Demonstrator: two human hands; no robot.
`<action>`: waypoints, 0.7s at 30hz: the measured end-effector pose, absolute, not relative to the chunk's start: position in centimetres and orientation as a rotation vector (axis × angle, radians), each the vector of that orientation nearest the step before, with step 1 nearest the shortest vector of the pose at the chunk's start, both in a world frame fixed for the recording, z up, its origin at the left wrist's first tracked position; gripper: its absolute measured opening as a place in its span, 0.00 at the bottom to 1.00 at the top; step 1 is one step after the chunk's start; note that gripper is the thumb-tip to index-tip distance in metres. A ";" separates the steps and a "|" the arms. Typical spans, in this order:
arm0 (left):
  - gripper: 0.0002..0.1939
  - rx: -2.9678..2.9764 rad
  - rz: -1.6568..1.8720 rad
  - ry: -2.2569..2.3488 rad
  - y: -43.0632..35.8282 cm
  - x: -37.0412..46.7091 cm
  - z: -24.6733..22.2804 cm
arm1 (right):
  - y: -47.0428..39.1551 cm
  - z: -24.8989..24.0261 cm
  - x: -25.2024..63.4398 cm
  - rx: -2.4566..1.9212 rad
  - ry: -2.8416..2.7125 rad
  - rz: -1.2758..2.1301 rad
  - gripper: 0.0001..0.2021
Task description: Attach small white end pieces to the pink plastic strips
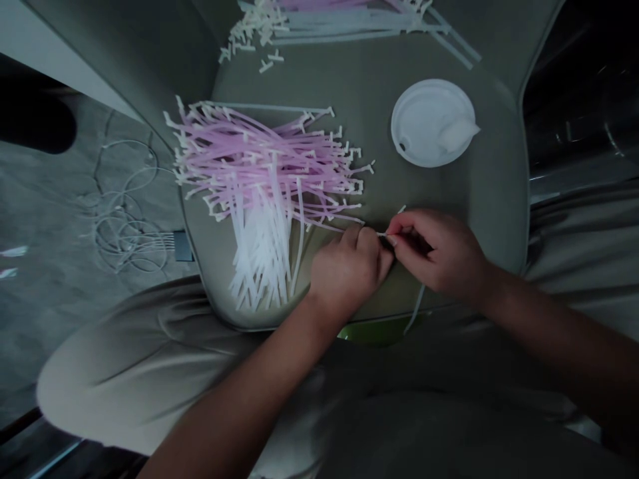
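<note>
My left hand (349,261) is closed at the chair seat's front, its fingers wrapped round a thin tube that they mostly hide. Close against it, my right hand (439,253) pinches a small white connector (382,234) between thumb and fingertips. Below my right palm a thin pale tube (414,309) hangs over the seat edge; whether it joins the connector is hidden. Left of my hands lies a pile of pink tubes (269,150) with white connectors on their ends. Several short white tubes (262,246) lie across its lower part.
A white round lid (432,100) with a crumpled white wad (456,135) rests at right on the grey chair seat (359,80). Farther back are loose white connectors (257,26) and a bundle of long tubes (344,23). Coiled cables (130,243) lie on the floor at left.
</note>
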State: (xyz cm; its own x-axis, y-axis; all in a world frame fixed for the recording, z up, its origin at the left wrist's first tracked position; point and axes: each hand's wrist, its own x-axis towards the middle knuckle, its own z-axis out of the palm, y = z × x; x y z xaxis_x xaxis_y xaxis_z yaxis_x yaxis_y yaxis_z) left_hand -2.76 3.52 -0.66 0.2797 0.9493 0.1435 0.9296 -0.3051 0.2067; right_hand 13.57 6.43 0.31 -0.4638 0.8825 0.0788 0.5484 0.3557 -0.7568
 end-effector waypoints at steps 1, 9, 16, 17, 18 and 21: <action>0.15 2.444 0.357 1.800 3.5 -2.8 -0.6 | 6.4 0.3 13.5 -1.239 -2.137 0.932 0.02; 0.13 2.407 0.305 1.807 3.5 -2.7 -0.6 | 6.4 0.1 13.6 -1.229 -2.094 0.965 0.02; 0.11 2.393 0.304 1.799 3.4 -2.8 -0.8 | 6.3 -0.5 13.5 -1.228 -2.088 0.908 0.02; 0.11 2.393 0.302 1.792 3.4 -2.8 -0.8 | 6.3 -0.6 13.5 -1.228 -2.093 0.909 0.02; 0.11 2.395 0.298 1.788 3.4 -2.8 -0.7 | 6.4 -0.6 13.5 -1.226 -2.099 0.911 0.03; 0.12 2.419 0.291 1.789 3.4 -2.7 -0.7 | 6.5 -0.7 13.5 -1.227 -2.117 0.916 0.03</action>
State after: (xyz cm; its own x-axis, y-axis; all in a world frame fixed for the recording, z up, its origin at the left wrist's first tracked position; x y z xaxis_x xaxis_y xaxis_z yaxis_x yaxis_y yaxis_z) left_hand -2.74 3.41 -0.72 0.2833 0.9554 0.0836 0.9326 -0.2947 0.2082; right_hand 13.53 6.50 -0.65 -0.4526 0.8859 0.1015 0.5324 0.3598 -0.7662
